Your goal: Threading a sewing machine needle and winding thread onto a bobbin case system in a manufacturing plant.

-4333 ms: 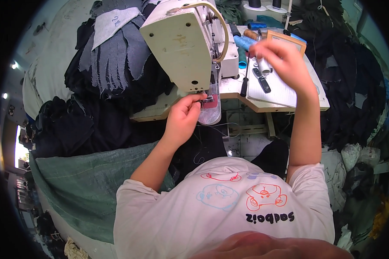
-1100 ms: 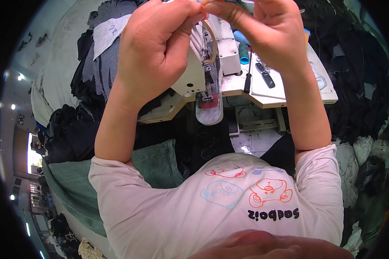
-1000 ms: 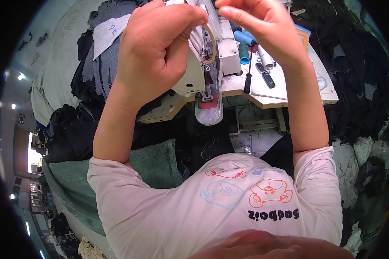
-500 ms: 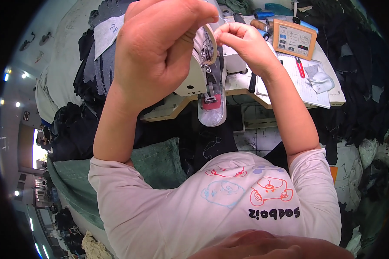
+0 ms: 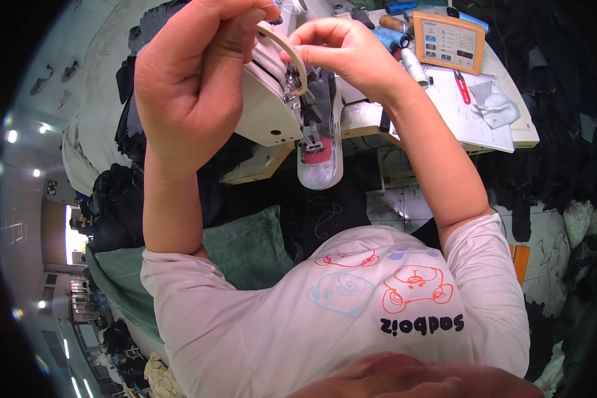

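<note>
Level with the top of a cream sewing machine [image 5: 262, 109], my left hand [image 5: 192, 86] is raised with thumb and forefinger pinched together. A fine pale thread [image 5: 289, 8] loops out at its fingertips. Across the machine head, my right hand [image 5: 355, 56] reaches in with bent fingers and thumb drawn together beside the curved cream guard [image 5: 297, 63]. Whatever those fingertips hold is too small to make out. Below the guard, the presser foot [image 5: 314, 147] stands over a red patch [image 5: 319, 154] on the narrow, rounded machine arm [image 5: 320, 176].
Right of the machine, a control panel [image 5: 448, 42], thread spools [image 5: 391, 36], red snips [image 5: 462, 87], an open notebook [image 5: 444, 109] and a cloth scrap [image 5: 496, 106] lie on the table. Dark fabric [image 5: 116, 199] is heaped at left. Green cloth [image 5: 245, 249] hangs beside my lap.
Both hands have shifted left and slightly upward in the picture, the left one more. The machine and table also appear slightly shifted as the view moved. Both hands stay around the machine head.
</note>
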The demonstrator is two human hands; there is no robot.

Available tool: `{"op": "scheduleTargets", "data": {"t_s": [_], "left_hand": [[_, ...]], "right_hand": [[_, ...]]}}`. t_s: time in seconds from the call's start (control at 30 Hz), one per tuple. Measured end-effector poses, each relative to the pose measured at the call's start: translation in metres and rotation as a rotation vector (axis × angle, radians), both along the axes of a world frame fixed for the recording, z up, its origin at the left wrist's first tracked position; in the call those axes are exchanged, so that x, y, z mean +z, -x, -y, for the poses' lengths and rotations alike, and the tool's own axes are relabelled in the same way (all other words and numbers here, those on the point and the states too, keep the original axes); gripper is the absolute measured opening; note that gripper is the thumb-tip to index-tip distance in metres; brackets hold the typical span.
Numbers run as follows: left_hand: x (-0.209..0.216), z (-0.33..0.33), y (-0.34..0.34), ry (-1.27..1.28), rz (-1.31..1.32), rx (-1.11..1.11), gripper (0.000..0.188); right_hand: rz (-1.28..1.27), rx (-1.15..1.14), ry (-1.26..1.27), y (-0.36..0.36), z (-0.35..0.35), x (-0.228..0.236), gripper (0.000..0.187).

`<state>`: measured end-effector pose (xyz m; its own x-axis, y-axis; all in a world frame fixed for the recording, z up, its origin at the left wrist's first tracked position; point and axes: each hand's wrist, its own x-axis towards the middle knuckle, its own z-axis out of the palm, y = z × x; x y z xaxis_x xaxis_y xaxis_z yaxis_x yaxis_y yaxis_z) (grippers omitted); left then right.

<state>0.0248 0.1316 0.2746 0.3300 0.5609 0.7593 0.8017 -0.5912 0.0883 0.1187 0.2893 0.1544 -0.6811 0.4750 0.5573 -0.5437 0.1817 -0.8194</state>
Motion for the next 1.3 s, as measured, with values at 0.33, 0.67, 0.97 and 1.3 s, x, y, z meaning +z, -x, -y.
{"op": "scheduleTargets", "data": {"t_s": [0.33,0.67,0.97,1.3], "left_hand": [[0.006,0.003,-0.005,0.017,-0.304,0.043,0.015],[0.018,0.002,-0.019,0.165,-0.540,0.113,0.019],[0.018,0.016,-0.041,0.270,-0.394,0.178,0.022],[0.001,0.094,-0.047,0.285,-0.074,0.259,0.017]], "right_hand": [[0.149,-0.009,0.113,0.004,-0.007,-0.040,0.015],[0.279,0.054,0.156,-0.009,-0.005,-0.049,0.013],[0.167,0.071,0.191,-0.009,-0.006,-0.051,0.015],[0.157,0.118,0.300,0.000,0.000,-0.039,0.014]]}}
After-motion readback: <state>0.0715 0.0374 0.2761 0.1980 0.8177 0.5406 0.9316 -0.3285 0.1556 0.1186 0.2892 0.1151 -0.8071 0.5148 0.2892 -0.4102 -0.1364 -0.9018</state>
